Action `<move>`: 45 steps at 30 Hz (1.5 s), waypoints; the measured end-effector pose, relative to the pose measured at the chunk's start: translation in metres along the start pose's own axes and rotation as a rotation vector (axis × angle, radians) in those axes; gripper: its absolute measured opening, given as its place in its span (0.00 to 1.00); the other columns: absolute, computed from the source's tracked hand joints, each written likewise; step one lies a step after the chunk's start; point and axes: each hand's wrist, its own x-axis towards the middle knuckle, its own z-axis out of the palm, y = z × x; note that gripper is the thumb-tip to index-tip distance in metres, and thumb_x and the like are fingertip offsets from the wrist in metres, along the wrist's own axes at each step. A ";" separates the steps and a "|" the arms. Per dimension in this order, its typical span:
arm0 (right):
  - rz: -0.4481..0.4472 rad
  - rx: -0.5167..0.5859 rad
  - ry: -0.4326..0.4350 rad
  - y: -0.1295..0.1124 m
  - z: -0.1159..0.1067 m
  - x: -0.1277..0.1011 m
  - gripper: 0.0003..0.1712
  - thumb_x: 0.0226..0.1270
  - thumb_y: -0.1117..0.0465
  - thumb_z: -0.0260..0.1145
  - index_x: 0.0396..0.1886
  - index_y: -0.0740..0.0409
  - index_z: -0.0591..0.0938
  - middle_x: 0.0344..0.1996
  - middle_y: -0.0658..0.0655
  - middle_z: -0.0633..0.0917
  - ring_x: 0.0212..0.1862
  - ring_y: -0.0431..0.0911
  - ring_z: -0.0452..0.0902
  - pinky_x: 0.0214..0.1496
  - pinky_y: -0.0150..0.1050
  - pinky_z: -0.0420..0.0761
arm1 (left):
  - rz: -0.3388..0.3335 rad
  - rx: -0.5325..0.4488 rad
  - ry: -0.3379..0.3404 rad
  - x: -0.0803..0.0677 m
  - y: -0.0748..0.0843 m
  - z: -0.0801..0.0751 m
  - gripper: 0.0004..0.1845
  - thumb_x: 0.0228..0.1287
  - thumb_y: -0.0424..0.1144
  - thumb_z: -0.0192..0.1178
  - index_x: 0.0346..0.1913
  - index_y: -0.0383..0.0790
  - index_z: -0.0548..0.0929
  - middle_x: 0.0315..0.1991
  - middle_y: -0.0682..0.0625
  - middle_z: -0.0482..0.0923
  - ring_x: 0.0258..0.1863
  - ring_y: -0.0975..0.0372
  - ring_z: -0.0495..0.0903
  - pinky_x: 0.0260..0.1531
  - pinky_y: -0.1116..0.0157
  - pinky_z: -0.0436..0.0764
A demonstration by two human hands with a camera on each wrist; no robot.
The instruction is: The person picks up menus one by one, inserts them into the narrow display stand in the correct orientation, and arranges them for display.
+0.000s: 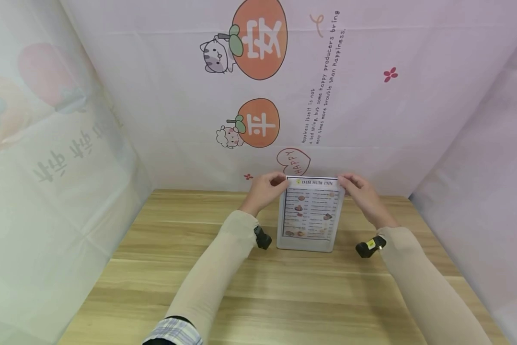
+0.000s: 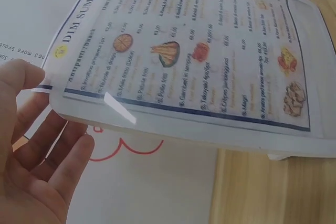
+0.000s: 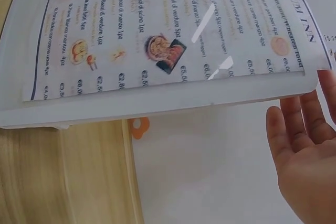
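The left hand (image 1: 264,190) is up at the top left corner of the menu stand (image 1: 311,214), thumb pinching the edge while its fingers (image 2: 50,145) spread loose behind it. The stand sits upright, leaning back a bit, on the wooden bench (image 1: 155,268) near the back curtain, between both hands. It's a clear holder with a "DIM SUM INN" sheet, food photos, price rows. The right hand (image 1: 361,194) is at the top right corner, fingers (image 3: 294,129) relaxed, just beside the edge; can't tell if they're actually gripping.

Both hands (image 1: 314,191) pinch menu (image 1: 311,215) top corners.
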 end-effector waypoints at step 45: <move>-0.010 -0.051 0.117 -0.027 0.015 0.013 0.31 0.77 0.47 0.58 0.69 0.62 0.71 0.63 0.63 0.74 0.56 0.48 0.70 0.59 0.47 0.70 | -0.114 -0.076 0.100 0.019 0.024 0.021 0.11 0.71 0.45 0.61 0.50 0.47 0.86 0.39 0.59 0.81 0.42 0.65 0.79 0.45 0.64 0.78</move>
